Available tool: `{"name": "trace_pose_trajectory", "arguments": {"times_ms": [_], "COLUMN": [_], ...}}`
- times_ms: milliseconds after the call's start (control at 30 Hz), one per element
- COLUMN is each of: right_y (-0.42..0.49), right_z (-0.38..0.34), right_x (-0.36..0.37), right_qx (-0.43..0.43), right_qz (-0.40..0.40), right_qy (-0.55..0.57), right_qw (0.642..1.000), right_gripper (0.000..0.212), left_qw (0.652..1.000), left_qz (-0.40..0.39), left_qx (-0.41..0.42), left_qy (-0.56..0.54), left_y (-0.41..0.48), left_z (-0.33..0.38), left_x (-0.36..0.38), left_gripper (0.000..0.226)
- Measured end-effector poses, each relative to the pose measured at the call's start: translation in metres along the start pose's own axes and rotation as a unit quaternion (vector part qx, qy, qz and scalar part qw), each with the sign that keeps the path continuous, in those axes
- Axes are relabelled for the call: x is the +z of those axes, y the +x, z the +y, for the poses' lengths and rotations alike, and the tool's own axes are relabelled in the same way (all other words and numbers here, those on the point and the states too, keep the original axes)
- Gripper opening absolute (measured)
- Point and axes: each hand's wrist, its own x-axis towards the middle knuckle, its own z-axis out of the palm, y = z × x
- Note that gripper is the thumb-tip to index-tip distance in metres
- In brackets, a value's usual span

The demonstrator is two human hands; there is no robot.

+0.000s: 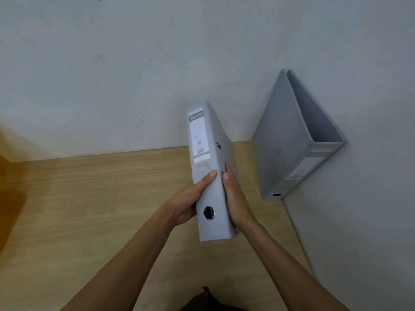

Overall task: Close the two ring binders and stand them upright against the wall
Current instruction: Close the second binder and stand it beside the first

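Note:
A closed grey ring binder (pixel 207 153) is held above the wooden table, spine towards me, with a white label and a round finger hole on the spine. My left hand (pixel 190 198) grips its left cover, thumb across the spine. My right hand (pixel 235 198) presses flat on its right cover. A second grey binder (pixel 285 140) stands on the table in the corner at the right, leaning against the right wall, its covers slightly apart at the top.
The wooden table (pixel 101 198) meets a pale wall (pixel 134 75) at the back and another wall (pixel 370 221) on the right. A dark object (pixel 208 297) shows at the bottom edge. An orange-brown surface (pixel 9 176) lies at the far left.

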Motion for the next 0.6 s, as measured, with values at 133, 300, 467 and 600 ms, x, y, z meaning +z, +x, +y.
{"name": "trace_pose_trajectory", "arguments": {"times_ms": [133,300,467,600], "right_y": [-0.005,-0.018,-0.033,-0.042], "right_z": [-0.02,-0.034,-0.008,0.014], "right_x": [-0.021,-0.052,-0.077,-0.083], "right_qx": [-0.087,-0.144,-0.114,-0.084], "right_qz": [0.017,0.033,0.035,0.064], "right_qy": [0.048,0.035,-0.023,-0.044], "right_qw": [0.995,0.988,0.993,0.993], "right_gripper": [0.073,0.07,0.079,0.072], "left_qw": [0.986,0.94,0.922,0.928], "left_qz": [-0.024,-0.003,0.01,0.018], "left_qx": [0.104,0.209,0.243,0.228], "left_qy": [0.127,0.271,0.302,0.296], "left_y": [-0.009,0.001,0.018,0.03], "left_z": [0.014,0.005,-0.017,-0.04], "left_x": [0.02,0.03,0.033,0.047], "left_gripper": [0.048,0.092,0.1,0.105]}}
